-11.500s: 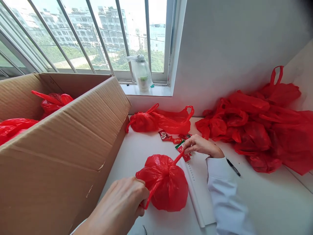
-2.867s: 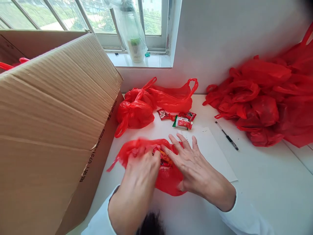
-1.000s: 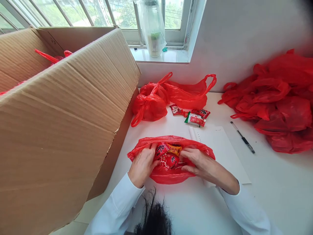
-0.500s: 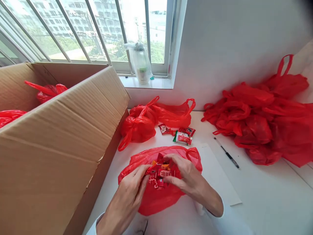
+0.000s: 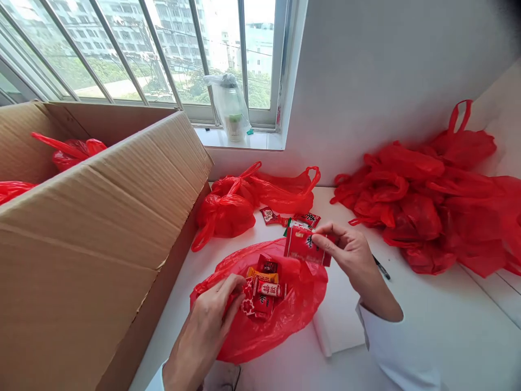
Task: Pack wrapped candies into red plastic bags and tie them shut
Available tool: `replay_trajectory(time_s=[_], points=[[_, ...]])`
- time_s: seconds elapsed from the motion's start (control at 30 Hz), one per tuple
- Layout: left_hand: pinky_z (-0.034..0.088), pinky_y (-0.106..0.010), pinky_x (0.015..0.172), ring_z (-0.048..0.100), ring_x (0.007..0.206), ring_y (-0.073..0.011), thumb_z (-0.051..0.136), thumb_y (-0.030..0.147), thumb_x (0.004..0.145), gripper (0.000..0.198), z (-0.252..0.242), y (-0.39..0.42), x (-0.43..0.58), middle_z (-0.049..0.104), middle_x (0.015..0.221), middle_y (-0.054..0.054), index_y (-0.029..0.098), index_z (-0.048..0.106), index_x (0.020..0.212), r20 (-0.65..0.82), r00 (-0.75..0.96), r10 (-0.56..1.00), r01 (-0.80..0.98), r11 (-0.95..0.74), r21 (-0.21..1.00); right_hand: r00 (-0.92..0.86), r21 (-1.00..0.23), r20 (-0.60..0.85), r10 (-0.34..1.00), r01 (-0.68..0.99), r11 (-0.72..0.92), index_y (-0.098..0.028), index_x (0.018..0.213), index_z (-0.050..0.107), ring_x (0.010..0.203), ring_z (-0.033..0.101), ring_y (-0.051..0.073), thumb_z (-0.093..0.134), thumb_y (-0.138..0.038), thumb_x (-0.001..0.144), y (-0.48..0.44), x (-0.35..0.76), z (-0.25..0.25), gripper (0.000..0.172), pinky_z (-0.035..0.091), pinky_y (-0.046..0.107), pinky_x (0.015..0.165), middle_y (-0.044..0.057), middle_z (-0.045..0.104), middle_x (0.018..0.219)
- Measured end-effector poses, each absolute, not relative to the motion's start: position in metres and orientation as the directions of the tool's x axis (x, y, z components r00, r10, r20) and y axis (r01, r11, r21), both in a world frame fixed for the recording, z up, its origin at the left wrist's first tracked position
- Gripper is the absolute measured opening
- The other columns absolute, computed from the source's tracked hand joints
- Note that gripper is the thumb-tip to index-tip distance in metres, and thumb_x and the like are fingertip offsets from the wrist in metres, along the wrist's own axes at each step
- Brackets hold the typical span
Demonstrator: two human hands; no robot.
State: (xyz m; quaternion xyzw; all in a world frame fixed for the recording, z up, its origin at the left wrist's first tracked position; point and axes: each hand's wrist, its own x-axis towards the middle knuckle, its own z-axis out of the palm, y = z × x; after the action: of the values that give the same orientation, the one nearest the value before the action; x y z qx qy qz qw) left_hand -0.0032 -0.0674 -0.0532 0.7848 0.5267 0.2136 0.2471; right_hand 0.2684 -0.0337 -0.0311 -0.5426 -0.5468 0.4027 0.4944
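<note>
An open red plastic bag (image 5: 285, 320) lies on the white table in front of me with several small wrapped candies (image 5: 262, 285) showing inside. My left hand (image 5: 209, 320) rests on the bag's left edge, fingers pinching the plastic beside the candies. My right hand (image 5: 348, 252) is raised above the bag's right side, closed on a red snack packet (image 5: 303, 245) held by its right end. Behind it a tied red bag (image 5: 226, 214) and a flat red bag (image 5: 285, 193) lie near the wall, with loose snack packets (image 5: 285, 218) between them and my hand.
A large cardboard box (image 5: 93, 228) holding red bags (image 5: 69, 155) fills the left. A heap of red bags (image 5: 431, 212) lies at the right. A white sheet (image 5: 340, 320) and a pen (image 5: 381, 268) lie under my right wrist. A wrapped jar (image 5: 230, 108) stands on the windowsill.
My right hand has come up out of the open bag with a red snack packet and moved right. The left hand stays at the bag's left edge.
</note>
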Motion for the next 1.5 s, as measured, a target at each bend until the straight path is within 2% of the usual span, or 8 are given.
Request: replay_trajectory(time_s=[0.37,0.47,0.6,0.77,0.87,0.97,1.17,1.5], points=[[0.049,-0.044,0.095,0.05,0.118,-0.0255,0.059,0.006,0.079,0.059,-0.062,-0.082,0.002,0.051,0.129,-0.006,0.029,0.042,0.131,-0.086,0.462,0.882,0.801,-0.374,0.468,0.211,-0.809,0.219,0.953,0.585,0.057,-0.017,0.091,0.065,0.072,0.062,0.019,0.059,-0.042,0.08,0.044,0.275,-0.07,0.028,0.048,0.031,0.069,0.006,0.07,0.083],[0.047,-0.047,0.099,0.044,0.124,-0.0276,0.057,0.01,0.084,0.046,-0.057,-0.081,0.007,0.05,0.128,-0.007,0.028,0.048,0.126,-0.108,0.469,0.877,0.805,-0.374,0.462,0.225,-0.731,0.302,0.926,0.678,0.074,-0.016,0.103,0.065,0.094,0.061,0.025,0.062,-0.033,0.077,0.036,0.273,-0.065,0.031,0.045,0.039,0.085,0.012,0.068,0.103],[0.05,-0.046,0.094,0.047,0.119,-0.0274,0.051,0.012,0.088,0.027,-0.055,-0.076,0.019,0.054,0.123,-0.008,0.024,0.057,0.111,-0.122,0.444,0.888,0.816,-0.345,0.463,-0.013,-0.713,0.358,0.934,0.642,0.282,-0.021,0.096,0.066,0.083,0.064,0.018,0.051,-0.028,0.088,-0.004,0.257,-0.037,0.018,0.047,0.03,0.078,0.004,0.07,0.096],[0.045,-0.051,0.101,0.044,0.124,-0.0314,0.06,0.006,0.078,0.057,-0.075,-0.071,0.028,0.053,0.129,-0.011,0.018,0.045,0.131,-0.063,0.45,0.891,0.835,-0.394,0.384,-0.573,-0.581,0.121,0.81,0.621,0.526,-0.022,0.096,0.063,0.082,0.063,0.018,0.052,-0.022,0.091,-0.05,0.213,-0.034,0.012,0.047,0.029,0.071,0.002,0.068,0.09],[0.044,-0.053,0.101,0.044,0.127,-0.034,0.061,0.007,0.076,0.063,-0.087,-0.068,0.022,0.052,0.133,-0.013,0.017,0.041,0.135,-0.074,0.441,0.894,0.857,-0.396,0.33,-0.542,-0.335,0.003,0.84,0.791,0.512,-0.02,0.1,0.06,0.086,0.061,0.024,0.066,-0.015,0.078,-0.055,0.198,-0.067,0.023,0.046,0.033,0.07,0.005,0.066,0.092],[0.051,-0.045,0.093,0.057,0.113,-0.0289,0.055,0.007,0.081,0.051,-0.09,-0.068,0.008,0.06,0.12,-0.013,0.016,0.047,0.13,-0.103,0.425,0.899,0.87,-0.374,0.321,-0.465,-0.243,-0.011,0.885,0.86,0.449,-0.02,0.095,0.058,0.085,0.06,0.023,0.064,-0.012,0.077,-0.05,0.203,-0.09,0.021,0.043,0.034,0.071,0.006,0.065,0.093],[0.053,-0.036,0.083,0.065,0.091,-0.0216,0.042,0.012,0.09,0.04,-0.085,-0.078,-0.012,0.067,0.093,-0.006,0.018,0.046,0.129,-0.174,0.45,0.876,0.852,-0.362,0.379,-0.388,-0.256,-0.112,0.915,0.901,0.351,-0.021,0.085,0.054,0.079,0.059,0.022,0.054,-0.017,0.082,-0.048,0.232,-0.076,0.004,0.037,0.031,0.064,0.005,0.064,0.088],[0.046,-0.047,0.101,0.044,0.127,-0.03,0.061,0.007,0.078,0.061,-0.07,-0.077,0.023,0.048,0.135,-0.012,0.022,0.041,0.134,-0.164,0.47,0.867,0.806,-0.346,0.48,-0.532,-0.306,-0.086,0.842,0.819,0.486,-0.023,0.082,0.055,0.075,0.058,0.022,0.052,-0.011,0.077,-0.054,0.238,-0.083,0.014,0.041,0.036,0.066,0.003,0.064,0.082]])
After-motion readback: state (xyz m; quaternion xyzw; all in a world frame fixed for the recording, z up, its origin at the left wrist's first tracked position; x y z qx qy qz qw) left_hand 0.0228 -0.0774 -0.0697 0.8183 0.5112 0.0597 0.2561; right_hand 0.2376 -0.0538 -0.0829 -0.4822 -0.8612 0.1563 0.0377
